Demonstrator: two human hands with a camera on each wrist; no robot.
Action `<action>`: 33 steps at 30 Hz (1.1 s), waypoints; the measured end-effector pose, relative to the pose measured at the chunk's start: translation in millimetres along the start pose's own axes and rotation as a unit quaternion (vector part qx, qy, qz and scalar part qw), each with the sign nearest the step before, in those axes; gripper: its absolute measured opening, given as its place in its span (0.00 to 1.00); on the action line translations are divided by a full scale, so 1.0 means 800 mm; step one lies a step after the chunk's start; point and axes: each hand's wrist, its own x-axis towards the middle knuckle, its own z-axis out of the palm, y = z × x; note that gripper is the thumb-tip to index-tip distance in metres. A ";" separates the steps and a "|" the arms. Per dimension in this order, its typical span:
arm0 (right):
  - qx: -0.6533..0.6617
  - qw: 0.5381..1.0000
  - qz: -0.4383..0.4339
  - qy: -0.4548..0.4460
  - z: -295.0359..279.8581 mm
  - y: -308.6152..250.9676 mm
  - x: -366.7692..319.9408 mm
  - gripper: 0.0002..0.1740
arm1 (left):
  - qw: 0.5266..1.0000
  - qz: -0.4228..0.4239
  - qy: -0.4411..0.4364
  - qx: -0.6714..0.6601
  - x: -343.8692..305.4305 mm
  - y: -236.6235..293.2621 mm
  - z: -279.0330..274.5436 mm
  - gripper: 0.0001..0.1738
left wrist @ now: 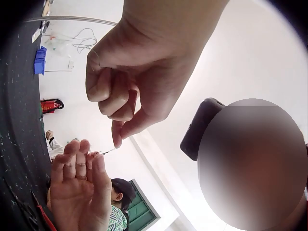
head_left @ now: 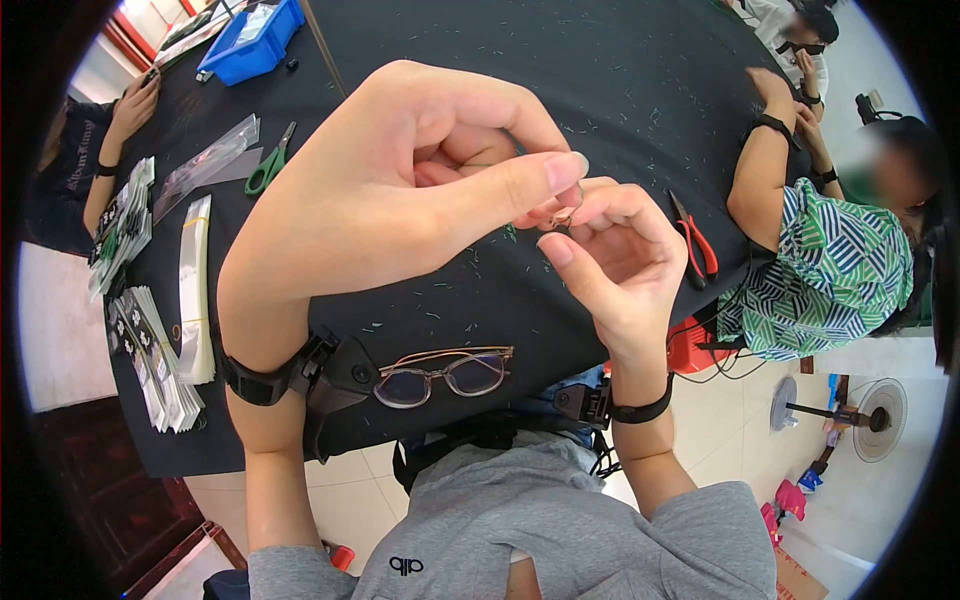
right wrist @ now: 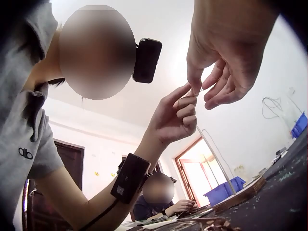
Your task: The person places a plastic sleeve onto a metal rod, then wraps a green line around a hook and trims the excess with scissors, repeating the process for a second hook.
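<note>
My left hand (head_left: 400, 190) is raised over the table, with its thumb and index finger pinching a thin green strand (head_left: 581, 192). Facing it, my right hand (head_left: 630, 260) pinches a tiny reddish-brown piece (head_left: 562, 218) near the ends of its thumb and index finger. The fingertips of both hands almost meet there. In the left wrist view, a thin pale length (left wrist: 108, 151) spans the gap between the hands; the piece is too small to show its kind. The left hand's other fingers (left wrist: 113, 94) are curled in.
Eyeglasses (head_left: 445, 378) lie near the front edge of the black table. To the left are green scissors (head_left: 270, 165), clear sleeves (head_left: 197, 290) and packaged cards (head_left: 155, 360). Red-handled pliers (head_left: 695, 240) lie at right. A blue bin (head_left: 250, 45) stands behind; other people sit around.
</note>
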 end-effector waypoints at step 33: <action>-0.138 0.990 -0.026 -0.017 -0.016 -0.024 0.000 0.09 | 0.992 -0.035 -0.054 0.109 -0.011 0.007 -0.024 0.08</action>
